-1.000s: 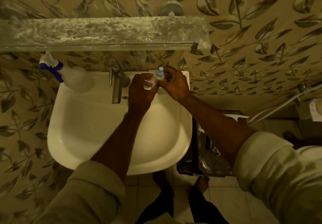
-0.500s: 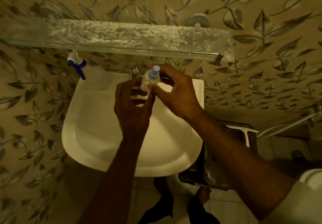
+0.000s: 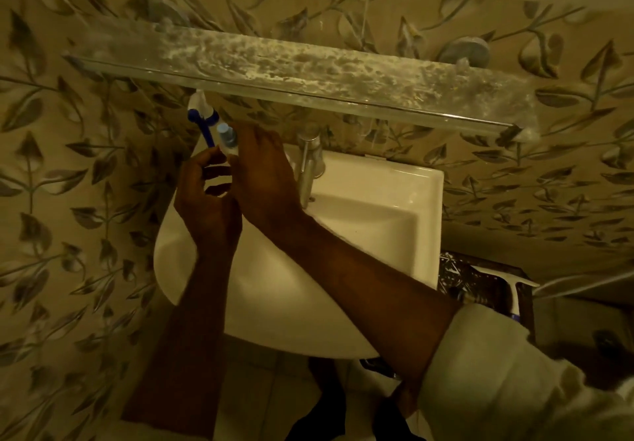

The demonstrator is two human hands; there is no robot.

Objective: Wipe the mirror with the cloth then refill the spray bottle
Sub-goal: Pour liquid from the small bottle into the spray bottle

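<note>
A white ceramic basin [image 3: 370,221] with a rounded front is fixed to a wall [image 3: 85,200] clad in beige leaf-pattern tiles. A chrome tap [image 3: 308,169] stands at its rear edge. Above it, a clear glass shelf [image 3: 291,73] carries white mottled residue.

The small bottle [image 3: 227,138], clear-bodied with a pale blue cap, is upright over the basin's rear left corner. The right hand [image 3: 264,173] has its grip clamped on the bottle. The left hand [image 3: 206,197] sits just beside it, fingers apart. The spray bottle [image 3: 202,114], white-and-blue trigger head visible, stands directly behind.
</note>
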